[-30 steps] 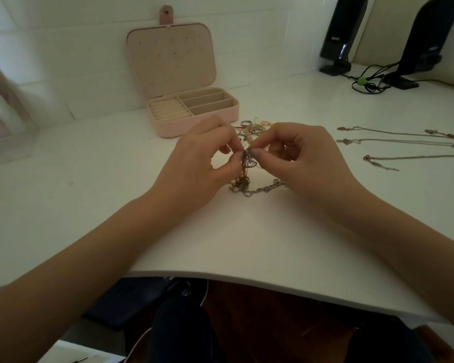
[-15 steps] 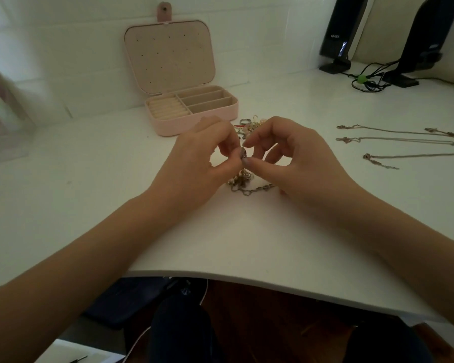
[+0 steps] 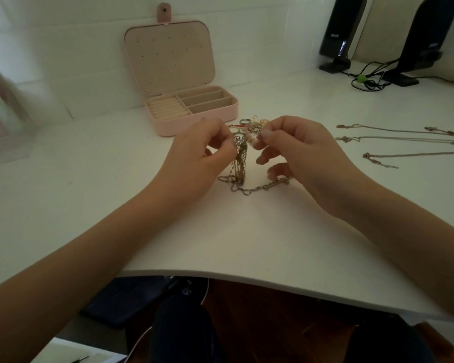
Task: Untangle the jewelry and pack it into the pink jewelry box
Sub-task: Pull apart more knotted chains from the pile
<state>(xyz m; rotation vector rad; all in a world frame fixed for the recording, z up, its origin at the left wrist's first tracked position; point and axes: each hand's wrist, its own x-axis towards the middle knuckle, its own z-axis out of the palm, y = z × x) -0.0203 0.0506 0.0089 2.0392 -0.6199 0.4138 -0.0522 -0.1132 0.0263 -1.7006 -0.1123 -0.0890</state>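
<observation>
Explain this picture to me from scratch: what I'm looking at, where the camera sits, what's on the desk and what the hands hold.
No machine here: a person wears a camera on the head, looking down at the hands. The left hand pinches a tangled chain bundle, lifted so it hangs to the white desk. The right hand pinches a beaded piece beside it. Behind lie rings and the open pink jewelry box. Three straightened chains lie to the right.
</observation>
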